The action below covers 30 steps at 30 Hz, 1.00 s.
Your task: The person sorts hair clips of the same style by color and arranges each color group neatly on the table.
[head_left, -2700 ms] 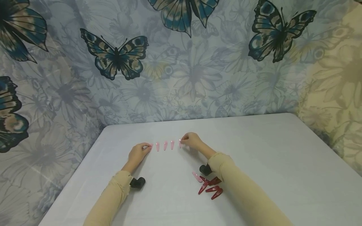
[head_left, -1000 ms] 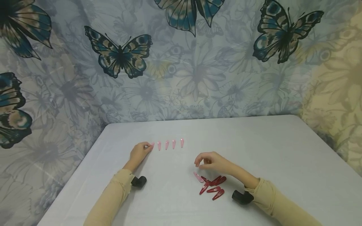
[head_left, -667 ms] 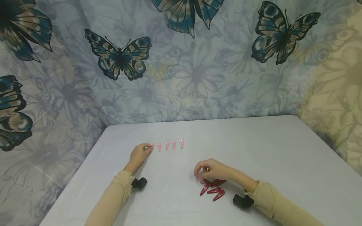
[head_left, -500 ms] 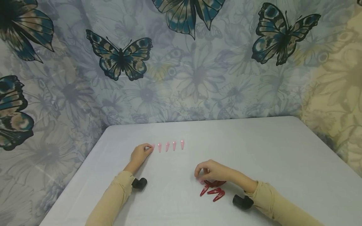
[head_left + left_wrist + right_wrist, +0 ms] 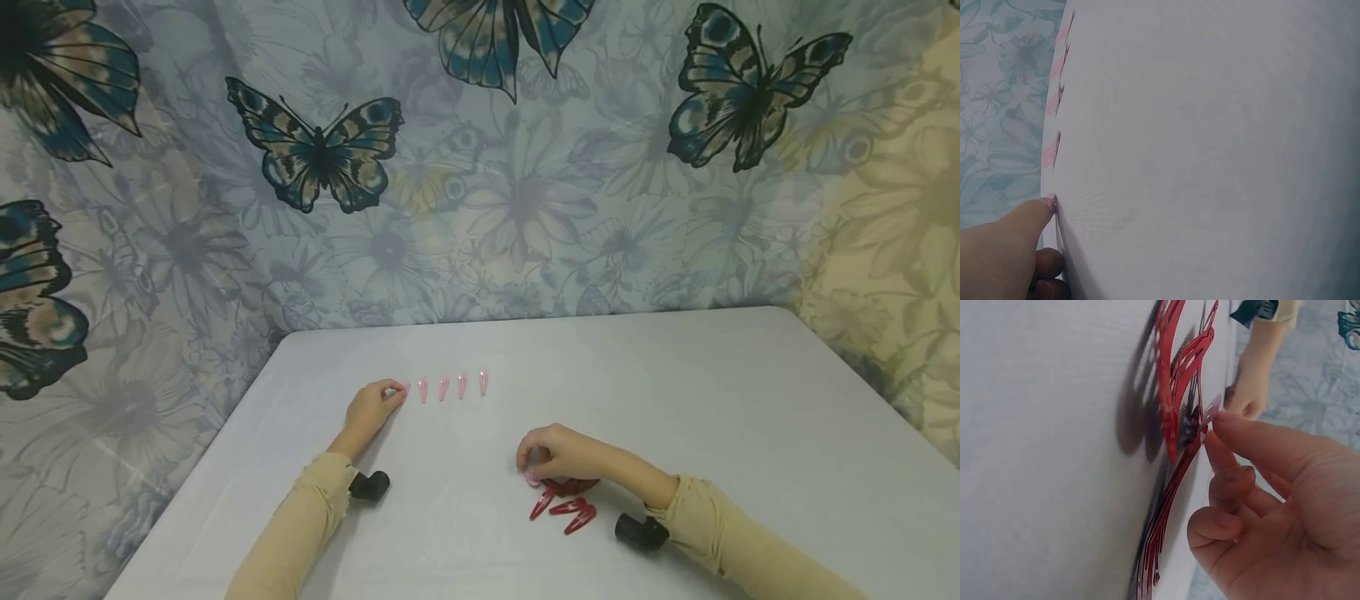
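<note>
Pink snap hair clips stand in a row across the white table, the rightmost pink clip (image 5: 483,383) set a little apart. At the row's left end my left hand (image 5: 372,407) pinches the first pink clip (image 5: 407,389) between thumb and forefinger, covering part of it. My right hand (image 5: 566,452) is at the pile nearer me, its thumb and forefinger on another pink hair clip (image 5: 1212,409). Dark red hair clips (image 5: 578,519) lie loosely beside and under that hand, some partly hidden by it. In the right wrist view a red clip (image 5: 1169,381) looms close.
The white table (image 5: 712,400) ends at a fabric backdrop (image 5: 525,208) printed with butterflies and flowers. A black wrist camera (image 5: 642,532) sits below the right sleeve (image 5: 735,533), close to the red clips; another black camera (image 5: 370,487) is at the left wrist.
My right hand has let go of the pink clip at the row's right end, moved back toward the pile and taken hold of the pink clip there. The left hand has stayed in place.
</note>
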Motion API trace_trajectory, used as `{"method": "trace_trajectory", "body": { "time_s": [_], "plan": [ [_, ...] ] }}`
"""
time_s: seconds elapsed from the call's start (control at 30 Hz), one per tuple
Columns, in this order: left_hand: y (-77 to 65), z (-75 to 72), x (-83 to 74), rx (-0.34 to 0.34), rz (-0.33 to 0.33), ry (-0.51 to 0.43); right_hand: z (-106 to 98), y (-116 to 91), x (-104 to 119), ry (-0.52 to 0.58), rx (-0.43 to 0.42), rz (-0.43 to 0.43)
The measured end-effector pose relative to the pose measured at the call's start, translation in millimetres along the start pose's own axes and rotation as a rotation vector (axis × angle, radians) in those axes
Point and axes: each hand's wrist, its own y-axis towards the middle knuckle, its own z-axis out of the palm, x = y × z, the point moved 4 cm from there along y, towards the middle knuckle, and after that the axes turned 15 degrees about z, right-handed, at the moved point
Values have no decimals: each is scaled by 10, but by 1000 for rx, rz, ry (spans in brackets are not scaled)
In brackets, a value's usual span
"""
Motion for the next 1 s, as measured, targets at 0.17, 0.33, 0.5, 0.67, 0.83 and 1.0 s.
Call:
{"method": "trace_trajectory", "body": {
  "time_s": [0.17,0.33,0.5,0.67,0.83,1.0],
  "plan": [
    [5,-11,0,-2,7,-2,-25,-6,18,11,-18,17],
    [14,-11,2,2,0,2,-37,-20,27,19,-12,33],
    [11,5,13,9,-5,8,-12,-24,15,16,-6,18],
    [30,-7,-1,7,7,14,-4,-22,39,-8,-22,-8],
    [27,-18,-14,1,6,13,7,-9,81,-82,-56,-24],
    [4,1,-1,4,9,14,31,5,107,-154,-88,-17]
  ]
}}
